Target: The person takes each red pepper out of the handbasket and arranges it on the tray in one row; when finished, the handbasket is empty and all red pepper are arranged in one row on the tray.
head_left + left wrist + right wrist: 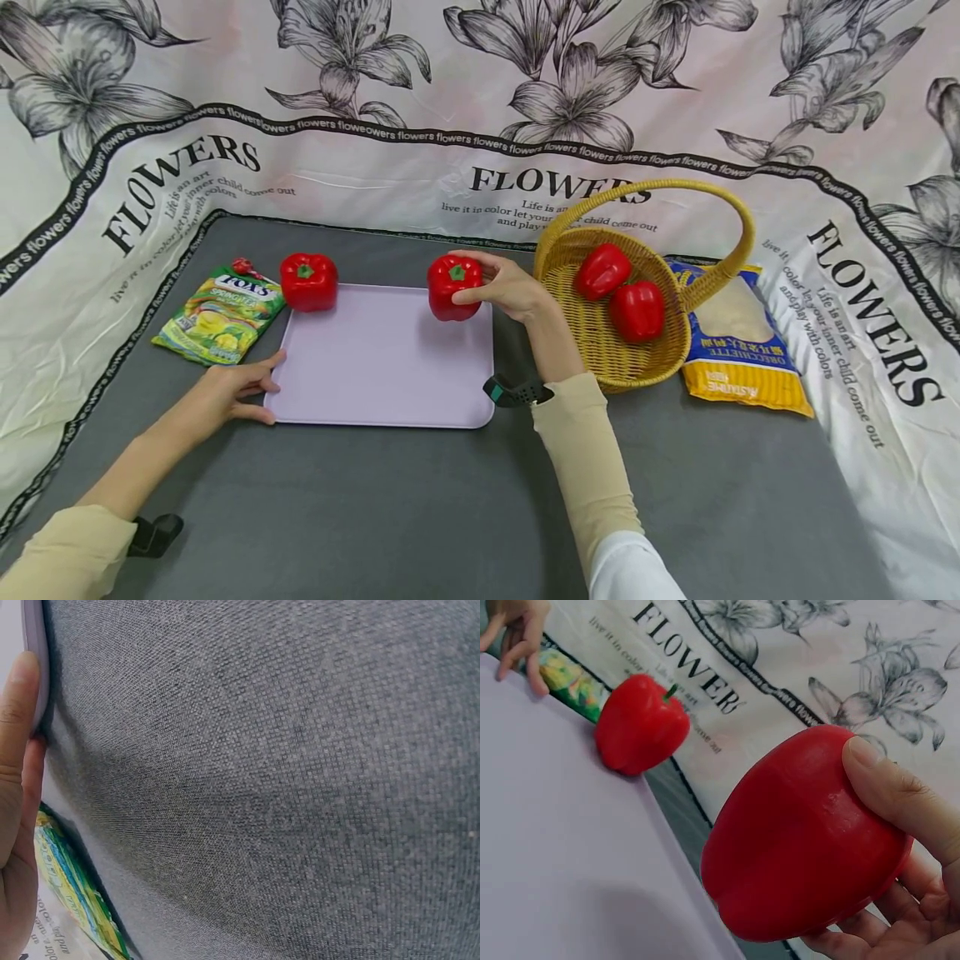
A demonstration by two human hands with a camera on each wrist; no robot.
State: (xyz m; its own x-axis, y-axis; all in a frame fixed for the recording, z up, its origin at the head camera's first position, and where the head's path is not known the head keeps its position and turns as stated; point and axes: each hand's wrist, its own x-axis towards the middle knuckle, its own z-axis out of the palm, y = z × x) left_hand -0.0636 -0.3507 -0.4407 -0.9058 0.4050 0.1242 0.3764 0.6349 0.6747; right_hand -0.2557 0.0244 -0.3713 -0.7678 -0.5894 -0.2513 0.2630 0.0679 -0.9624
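Note:
In the head view, my right hand (506, 285) grips a red bell pepper (450, 302) above the tray's back right corner. Thumb and fingers wrap around this pepper (802, 840) in the right wrist view, where it hangs clear of the tray. At the left edge of the pale purple tray (382, 367), my left hand (236, 390) touches the rim with spread fingers; the left wrist view shows a fingertip (25, 671) against the rim. Another red bell pepper (308, 282) sits at the tray's back left corner.
A yellow wicker basket (558, 275) with a tall handle holds two red peppers (637, 312) on the right. Beside it lies a blue and yellow pasta bag (742, 350). A green candy bag (225, 317) lies left of the tray. Flower-printed cloth (375, 175) borders the grey tabletop (405, 508).

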